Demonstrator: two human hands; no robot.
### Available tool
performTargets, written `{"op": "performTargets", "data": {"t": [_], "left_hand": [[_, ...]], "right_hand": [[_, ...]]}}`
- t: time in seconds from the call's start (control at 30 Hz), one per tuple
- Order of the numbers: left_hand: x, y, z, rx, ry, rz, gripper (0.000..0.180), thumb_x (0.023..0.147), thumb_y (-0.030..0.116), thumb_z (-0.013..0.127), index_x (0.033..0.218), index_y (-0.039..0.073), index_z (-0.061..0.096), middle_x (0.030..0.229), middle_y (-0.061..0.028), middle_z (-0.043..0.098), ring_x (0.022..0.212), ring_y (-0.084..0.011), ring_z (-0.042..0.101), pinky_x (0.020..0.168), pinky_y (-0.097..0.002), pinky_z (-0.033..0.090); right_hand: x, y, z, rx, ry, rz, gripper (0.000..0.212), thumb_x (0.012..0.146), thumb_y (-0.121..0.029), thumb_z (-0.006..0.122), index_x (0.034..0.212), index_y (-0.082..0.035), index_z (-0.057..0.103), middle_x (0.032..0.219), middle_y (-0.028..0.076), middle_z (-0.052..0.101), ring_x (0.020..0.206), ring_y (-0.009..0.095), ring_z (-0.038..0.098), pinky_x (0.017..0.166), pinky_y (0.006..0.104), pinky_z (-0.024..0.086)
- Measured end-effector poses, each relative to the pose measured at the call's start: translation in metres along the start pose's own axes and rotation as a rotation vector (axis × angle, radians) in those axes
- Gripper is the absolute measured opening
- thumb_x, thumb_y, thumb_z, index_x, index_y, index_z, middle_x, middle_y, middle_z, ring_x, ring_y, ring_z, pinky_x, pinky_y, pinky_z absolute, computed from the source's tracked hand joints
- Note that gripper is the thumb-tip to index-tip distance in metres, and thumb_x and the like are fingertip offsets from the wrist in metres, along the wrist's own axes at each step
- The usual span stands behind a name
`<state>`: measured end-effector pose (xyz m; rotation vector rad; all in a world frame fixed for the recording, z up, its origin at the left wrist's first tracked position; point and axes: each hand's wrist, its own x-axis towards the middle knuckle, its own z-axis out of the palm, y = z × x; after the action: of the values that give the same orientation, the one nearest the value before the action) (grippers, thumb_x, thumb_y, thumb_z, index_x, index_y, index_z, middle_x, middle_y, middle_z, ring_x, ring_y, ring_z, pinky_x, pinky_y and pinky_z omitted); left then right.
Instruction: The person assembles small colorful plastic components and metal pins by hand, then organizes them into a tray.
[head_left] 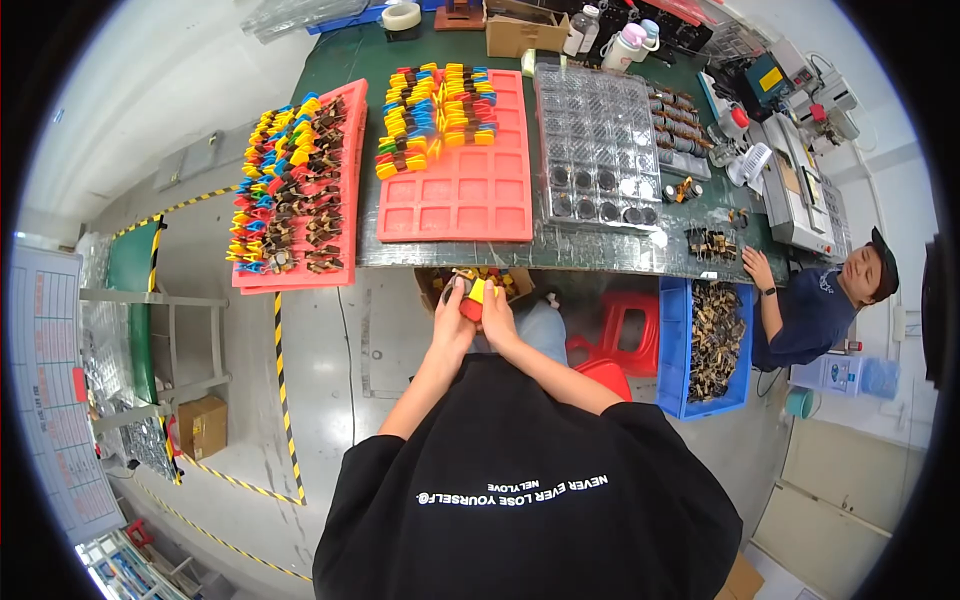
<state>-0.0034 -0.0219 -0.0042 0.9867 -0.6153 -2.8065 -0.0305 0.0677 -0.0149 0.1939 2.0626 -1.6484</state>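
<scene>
Just off the table's front edge, my left hand (452, 318) and my right hand (497, 318) meet, closed around a yellow and red spring clip (477, 291). Something dark shows at my left fingertips; its kind is too small to tell. Behind the hands sits a cardboard box (522, 285) with red and yellow clips in it. On the table ahead lies a pink tray with square pockets (455, 215). Several coloured clips (408, 115), gripping dark parts, fill its far pockets.
At left, a second pink tray (345, 200) bears clips and dark clamped parts. To the right are a clear tray of round black parts (600, 130), a blue bin of metal clips (672, 350), red stools (630, 335) and a co-worker (815, 315) with a hand on the table.
</scene>
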Motion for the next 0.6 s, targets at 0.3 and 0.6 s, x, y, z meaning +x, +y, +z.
{"op": "performTargets", "data": {"t": [0.3, 0.6], "left_hand": [[-0.002, 0.003, 0.012, 0.756, 0.059, 0.404, 0.023, 0.092, 0.023, 0.058, 0.081, 0.002, 0.06, 0.069, 0.0026, 0.054, 0.063, -0.0038, 0.047, 0.061, -0.0213, 0.044], [-0.012, 0.006, 0.022, 0.99, 0.165, 0.398, 0.028, 0.092, 0.025, 0.057, 0.077, 0.002, 0.054, 0.061, 0.0026, 0.046, 0.058, -0.0047, 0.039, 0.051, -0.0226, 0.034]], "right_hand": [[0.003, -0.019, -0.028, -0.292, 0.162, -0.202, 0.054, 0.095, -0.049, 0.036, 0.091, 0.002, 0.055, 0.082, 0.026, 0.061, 0.083, 0.045, 0.058, 0.071, 0.0498, 0.044], [0.006, -0.019, -0.028, -0.341, 0.185, -0.185, 0.051, 0.093, -0.046, 0.046, 0.081, 0.003, 0.054, 0.075, 0.025, 0.059, 0.075, 0.041, 0.059, 0.064, 0.0445, 0.044]]}}
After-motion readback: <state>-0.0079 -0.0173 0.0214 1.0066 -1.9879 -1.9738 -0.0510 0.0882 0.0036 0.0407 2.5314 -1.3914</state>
